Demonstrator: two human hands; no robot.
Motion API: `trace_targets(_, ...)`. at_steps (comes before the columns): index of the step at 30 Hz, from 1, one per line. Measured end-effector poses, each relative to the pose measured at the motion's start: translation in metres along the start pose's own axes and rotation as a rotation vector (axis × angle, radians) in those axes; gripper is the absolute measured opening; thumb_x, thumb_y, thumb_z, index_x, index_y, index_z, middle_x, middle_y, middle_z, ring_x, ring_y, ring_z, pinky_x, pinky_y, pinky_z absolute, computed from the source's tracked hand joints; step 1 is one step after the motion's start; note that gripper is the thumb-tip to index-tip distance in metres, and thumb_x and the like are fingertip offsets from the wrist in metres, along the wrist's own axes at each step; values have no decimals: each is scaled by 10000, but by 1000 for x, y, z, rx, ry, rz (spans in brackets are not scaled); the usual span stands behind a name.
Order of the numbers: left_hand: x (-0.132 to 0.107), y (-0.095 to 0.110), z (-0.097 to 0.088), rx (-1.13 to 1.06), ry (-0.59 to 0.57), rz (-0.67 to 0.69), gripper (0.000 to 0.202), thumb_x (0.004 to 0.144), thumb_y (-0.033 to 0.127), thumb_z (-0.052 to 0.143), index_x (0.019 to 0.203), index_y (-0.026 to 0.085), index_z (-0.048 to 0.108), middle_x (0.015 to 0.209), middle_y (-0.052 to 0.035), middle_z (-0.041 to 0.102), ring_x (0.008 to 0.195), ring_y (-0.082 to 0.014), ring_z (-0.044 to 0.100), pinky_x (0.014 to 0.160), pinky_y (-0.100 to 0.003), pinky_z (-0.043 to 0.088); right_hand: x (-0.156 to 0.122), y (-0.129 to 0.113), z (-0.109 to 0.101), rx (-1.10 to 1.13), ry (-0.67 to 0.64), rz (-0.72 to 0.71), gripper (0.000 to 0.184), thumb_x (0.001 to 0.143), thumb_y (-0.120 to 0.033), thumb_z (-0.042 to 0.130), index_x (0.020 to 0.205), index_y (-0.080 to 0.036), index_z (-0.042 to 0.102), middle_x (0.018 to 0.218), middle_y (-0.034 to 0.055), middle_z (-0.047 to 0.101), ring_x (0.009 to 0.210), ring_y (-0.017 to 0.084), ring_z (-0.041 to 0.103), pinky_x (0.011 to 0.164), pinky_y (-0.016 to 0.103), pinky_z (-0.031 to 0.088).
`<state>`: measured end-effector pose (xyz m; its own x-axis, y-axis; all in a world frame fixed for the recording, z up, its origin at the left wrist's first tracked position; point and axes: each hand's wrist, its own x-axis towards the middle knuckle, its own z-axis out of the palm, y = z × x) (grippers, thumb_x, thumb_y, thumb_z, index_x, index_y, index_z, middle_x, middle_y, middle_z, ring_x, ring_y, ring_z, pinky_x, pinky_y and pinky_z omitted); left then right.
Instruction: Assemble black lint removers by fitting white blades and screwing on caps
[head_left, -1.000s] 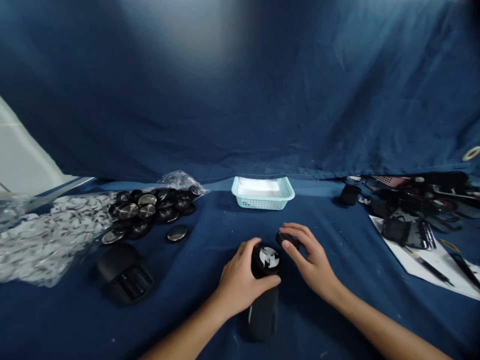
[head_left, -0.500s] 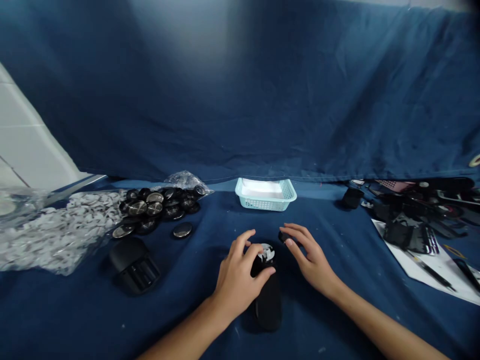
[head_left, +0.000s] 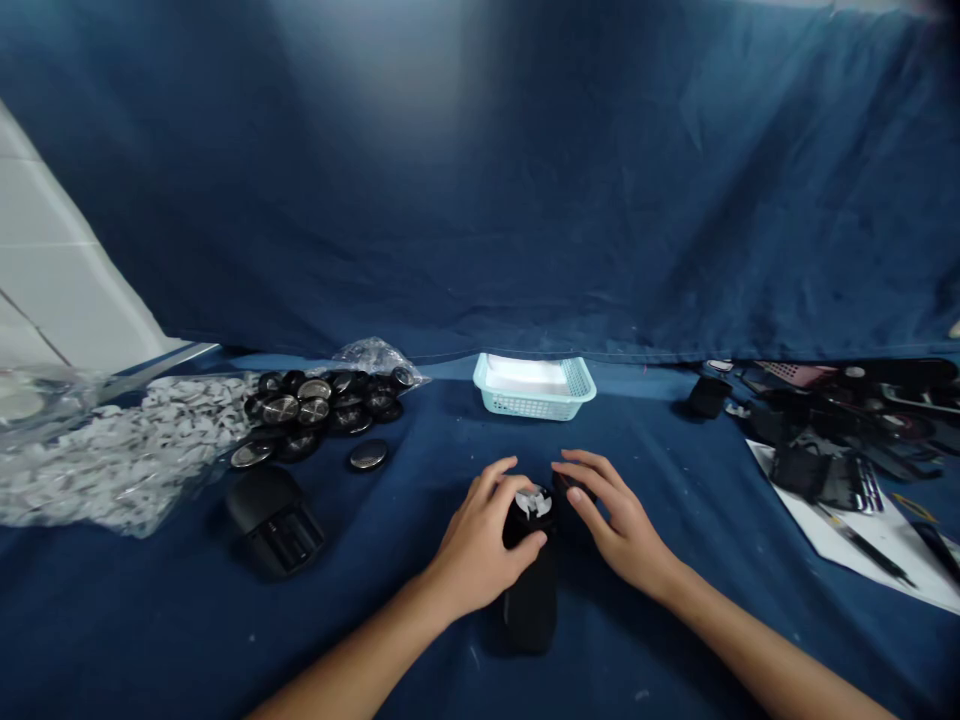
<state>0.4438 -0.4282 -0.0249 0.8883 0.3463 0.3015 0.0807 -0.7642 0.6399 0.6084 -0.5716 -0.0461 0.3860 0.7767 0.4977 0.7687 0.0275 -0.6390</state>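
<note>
My left hand [head_left: 480, 545] is wrapped round the top of a black cylindrical device [head_left: 531, 590] lying on the blue cloth. A small white blade part [head_left: 534, 500] shows on its upper end. My right hand [head_left: 611, 520] is just to the right, with its fingers curled over a small black round piece [head_left: 568, 485] beside the device's end.
A pale blue basket [head_left: 574, 385] stands behind the hands. To the left lie a pile of black and silver discs [head_left: 315, 415], a bag of white bits [head_left: 112, 465] and a black device shell [head_left: 274, 520]. Black parts [head_left: 825, 430] and white paper [head_left: 862, 525] are at the right.
The device has tipped up and down a little in my left hand. My right hand has moved slightly closer to the device's end. The view has shifted a bit.
</note>
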Motion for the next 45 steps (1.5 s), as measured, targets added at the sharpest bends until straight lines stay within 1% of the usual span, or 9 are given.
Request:
trace_targets(5,8,6,-4,-3,-89,76,387,738,164,653,1089,289,550,1499,-36,319,1338,-270,395,1066,-442,409,4,13,4,10,170,64,306,983,-344,421,1236,-275,578,1279,89,531,1236,237,492,1073,449,379)
trace_targets(9,11,5,-12,63,-107,141,324,728,164,658,1024,266,573,1534,-33,272,1315,-291,418,1058,-464,411,5,20,7,29,256,121,304,975,-377,431,1210,-262,586,1240,89,553,1203,241,511,1044,451,399)
trace_targets(14,10,2,-22,197,-61,242,283,762,202,672,1027,241,584,1529,-63,286,1333,-295,398,1060,-464,410,4,21,8,40,283,143,314,975,-404,422,1198,-254,584,1212,92,559,1158,243,529,999,455,429)
trace_targets(19,9,0,-27,414,12,371,272,836,298,658,1092,229,598,1508,-103,333,1358,-320,356,1034,-510,410,4,21,10,48,287,148,323,969,-420,427,1189,-248,590,1201,95,568,1140,250,538,980,454,445)
trace_targets(25,7,-1,-23,494,90,371,233,869,357,637,1053,215,628,1479,-114,385,1320,-326,399,960,-500,459,2,17,11,60,284,134,322,963,-422,444,1186,-241,590,1197,103,575,1115,254,553,889,410,498)
trace_targets(30,5,0,-19,495,100,407,230,879,326,630,1073,204,611,1445,-113,433,1287,-296,439,952,-466,470,2,16,12,78,283,125,303,968,-404,447,1183,-245,589,1189,95,580,1128,247,549,915,410,480)
trace_targets(34,4,-1,-18,476,120,424,177,881,289,626,1033,199,617,1406,-109,472,1269,-291,460,955,-461,470,2,16,12,86,297,119,304,977,-395,428,1183,-239,588,1179,94,590,1128,243,549,941,418,468)
trace_targets(39,5,-4,-16,479,190,365,191,852,334,662,982,201,620,1397,-121,483,1232,-318,488,934,-500,474,2,14,13,89,300,109,301,980,-391,420,1178,-244,593,1162,91,599,1112,239,561,953,418,465)
trace_targets(45,5,-5,-14,523,217,271,292,761,431,750,890,201,623,1471,-110,413,1259,-343,452,930,-512,473,1,11,13,116,299,130,301,980,-392,416,1180,-253,593,1178,81,593,1135,240,549,973,417,453)
